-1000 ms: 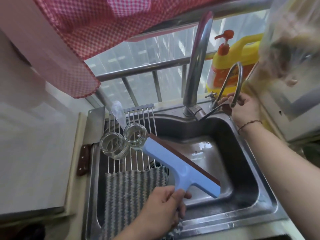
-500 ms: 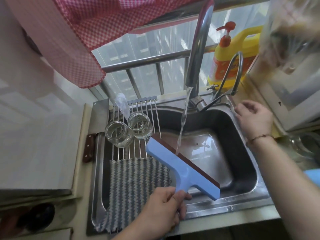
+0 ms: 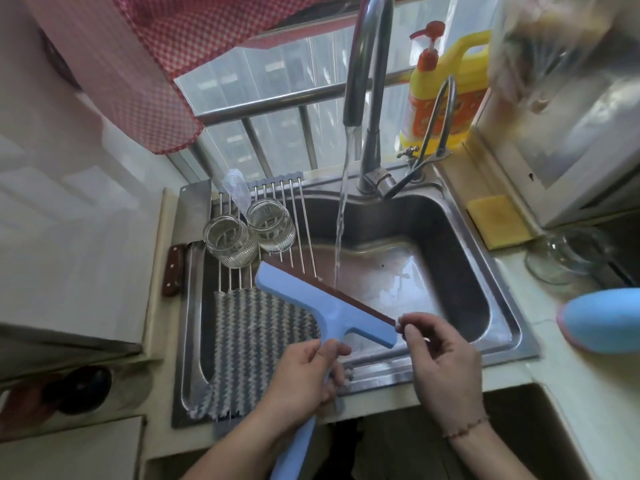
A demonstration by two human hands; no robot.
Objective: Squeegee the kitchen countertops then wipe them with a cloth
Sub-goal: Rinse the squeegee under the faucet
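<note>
Left hand (image 3: 308, 372) grips the squeegee (image 3: 325, 306) handle; right hand (image 3: 440, 355) pinches the blade's near end — blade slants away leftward, under the running water (image 3: 341, 223)

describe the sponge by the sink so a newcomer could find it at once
Start at the steel sink with the tap running. Follow its right rim toward the back corner, below the yellow soap bottle: the sponge lies flat on the counter there. It is a yellow rectangular pad, unlike the clear glass lid and the blue rounded object nearer along that counter.
</note>
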